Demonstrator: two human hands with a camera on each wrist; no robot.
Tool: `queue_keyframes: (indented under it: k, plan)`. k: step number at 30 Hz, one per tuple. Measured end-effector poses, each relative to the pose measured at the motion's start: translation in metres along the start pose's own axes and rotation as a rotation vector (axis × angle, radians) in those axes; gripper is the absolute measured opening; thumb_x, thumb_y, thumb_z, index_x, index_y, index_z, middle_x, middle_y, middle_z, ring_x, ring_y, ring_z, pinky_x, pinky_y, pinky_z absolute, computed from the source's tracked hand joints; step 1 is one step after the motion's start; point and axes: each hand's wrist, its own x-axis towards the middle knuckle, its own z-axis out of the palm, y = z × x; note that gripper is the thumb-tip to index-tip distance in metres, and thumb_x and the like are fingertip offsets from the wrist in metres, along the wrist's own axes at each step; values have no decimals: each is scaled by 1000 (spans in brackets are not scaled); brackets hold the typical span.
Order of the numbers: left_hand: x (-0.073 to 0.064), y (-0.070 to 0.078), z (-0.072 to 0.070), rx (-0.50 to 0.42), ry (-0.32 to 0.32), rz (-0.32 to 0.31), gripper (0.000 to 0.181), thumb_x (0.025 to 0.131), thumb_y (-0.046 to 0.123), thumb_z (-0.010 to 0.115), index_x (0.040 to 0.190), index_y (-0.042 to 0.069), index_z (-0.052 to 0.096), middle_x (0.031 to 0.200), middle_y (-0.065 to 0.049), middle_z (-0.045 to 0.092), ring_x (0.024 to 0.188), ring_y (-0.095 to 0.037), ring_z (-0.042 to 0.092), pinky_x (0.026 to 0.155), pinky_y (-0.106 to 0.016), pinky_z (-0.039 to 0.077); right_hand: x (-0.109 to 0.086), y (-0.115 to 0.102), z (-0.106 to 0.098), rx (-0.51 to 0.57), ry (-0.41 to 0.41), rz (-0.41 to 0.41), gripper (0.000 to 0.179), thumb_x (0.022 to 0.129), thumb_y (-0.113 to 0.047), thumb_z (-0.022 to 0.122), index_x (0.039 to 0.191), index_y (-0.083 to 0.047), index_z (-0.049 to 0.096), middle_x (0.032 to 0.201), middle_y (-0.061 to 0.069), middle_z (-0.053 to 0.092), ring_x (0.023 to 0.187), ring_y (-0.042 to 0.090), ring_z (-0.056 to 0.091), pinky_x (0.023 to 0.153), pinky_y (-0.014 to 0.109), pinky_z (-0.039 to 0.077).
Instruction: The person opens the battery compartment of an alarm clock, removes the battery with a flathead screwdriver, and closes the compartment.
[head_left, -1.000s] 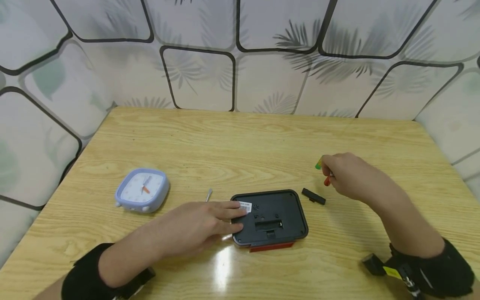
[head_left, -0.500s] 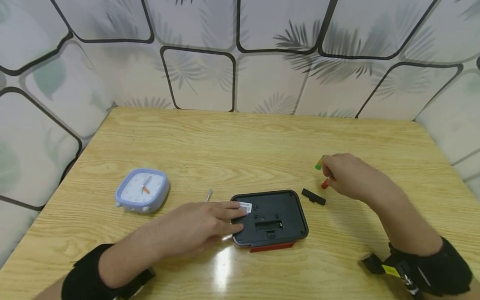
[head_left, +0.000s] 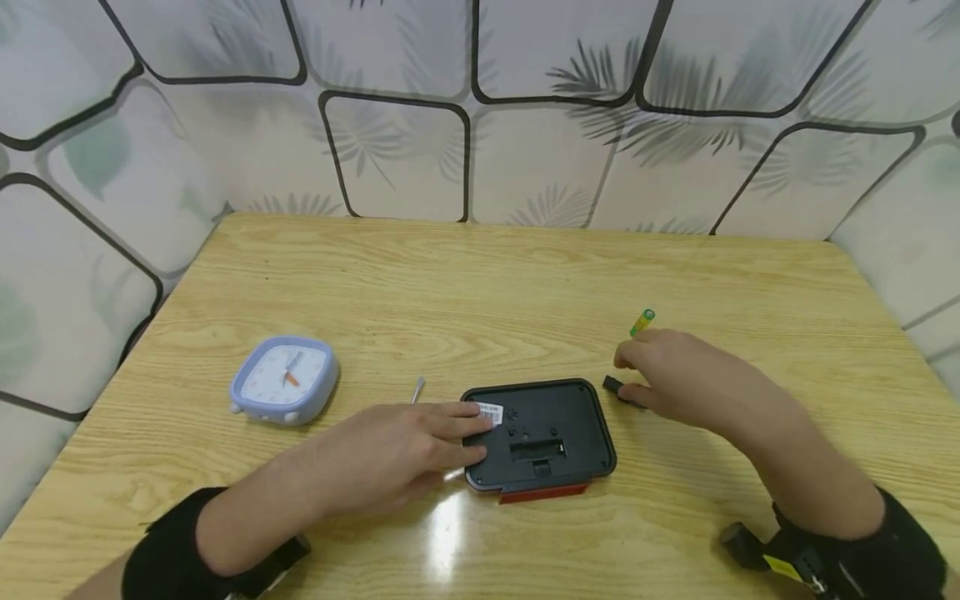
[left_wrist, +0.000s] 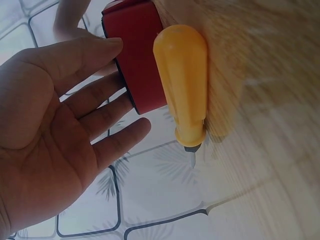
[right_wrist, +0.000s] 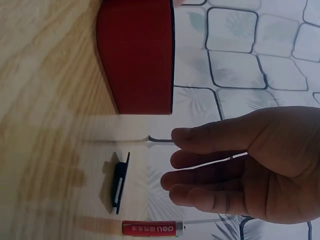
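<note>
A red box-shaped device lies with its black back up, its small battery slot uncovered. My left hand rests straight fingers on the device's left edge. Beside that hand lies a screwdriver with a yellow handle; only its metal shaft shows in the head view. My right hand hovers over the small black battery cover, partly hiding it, its fingers slightly bent and apart with nothing between them. A red battery lies near the cover, hidden by the hand in the head view. Beyond stands or leans a green-yellow battery.
A light blue alarm clock sits at the left of the wooden table. Patterned wall covering rises behind the table and along its sides.
My right hand has let go of the red battery and moved left and nearer, over the battery cover. More of the green-yellow battery now shows. My left hand and the device have stayed still.
</note>
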Motion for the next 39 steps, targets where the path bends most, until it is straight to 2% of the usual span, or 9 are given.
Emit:
queue_keyframes:
  k: [2, 6, 9, 16, 22, 30, 34, 39]
  plan:
    - [0, 0, 0, -1, -7, -1, 37, 94, 20, 68, 130, 19, 68, 147, -1, 55, 139, -19, 48, 105, -35, 49, 3, -5, 4, -15, -37, -22, 20, 86, -16, 78, 101, -5, 70, 91, 4, 66, 76, 14, 61, 63, 31, 52]
    - [1, 1, -1, -3, -14, -2, 37, 94, 20, 68, 131, 19, 68, 147, -2, 55, 139, -19, 48, 105, -35, 49, 6, -11, 11, -12, -100, 5, 10, 87, -12, 76, 89, -8, 68, 80, -1, 60, 69, 12, 50, 59, 29, 42]
    - [1, 1, -1, 2, -18, -4, 37, 94, 19, 68, 131, 19, 68, 147, -2, 55, 140, -19, 48, 106, -36, 49, 9, -12, 15, -6, -133, 27, 10, 87, -9, 75, 86, -9, 66, 78, -1, 56, 67, 12, 47, 59, 28, 40]
    - [1, 2, -2, 9, -24, -10, 37, 94, 19, 67, 132, 20, 67, 147, -1, 55, 140, -19, 47, 106, -36, 48, 13, -11, 21, -28, -105, 29, 14, 84, -9, 79, 87, -11, 65, 82, 0, 55, 70, 12, 51, 61, 28, 44]
    - [0, 1, -2, 5, -24, -13, 38, 94, 20, 67, 132, 20, 67, 148, -1, 54, 140, -19, 47, 107, -36, 47, 14, -13, 23, -21, -110, -2, 20, 85, -10, 78, 84, -15, 59, 78, -3, 52, 68, 11, 47, 59, 27, 42]
    - [-1, 1, 0, -2, -22, -10, 38, 94, 19, 68, 131, 19, 67, 147, -2, 55, 140, -19, 48, 106, -35, 48, 16, -14, 26, 36, -240, 3, 28, 82, -14, 80, 103, -12, 60, 96, 1, 61, 85, 15, 58, 72, 35, 51]
    - [-1, 0, 1, -13, -13, -10, 37, 94, 18, 68, 131, 19, 68, 147, -2, 55, 140, -20, 48, 106, -35, 48, 16, -13, 25, 51, -234, 16, 27, 81, -15, 81, 98, -13, 59, 92, 0, 58, 80, 14, 54, 69, 33, 48]
    - [-2, -2, 1, -34, -7, -13, 37, 94, 17, 67, 131, 18, 67, 147, -1, 55, 140, -19, 47, 107, -35, 47, 11, -13, 21, 68, -180, 14, 22, 81, -13, 76, 92, -14, 57, 87, -1, 55, 73, 13, 47, 63, 29, 42]
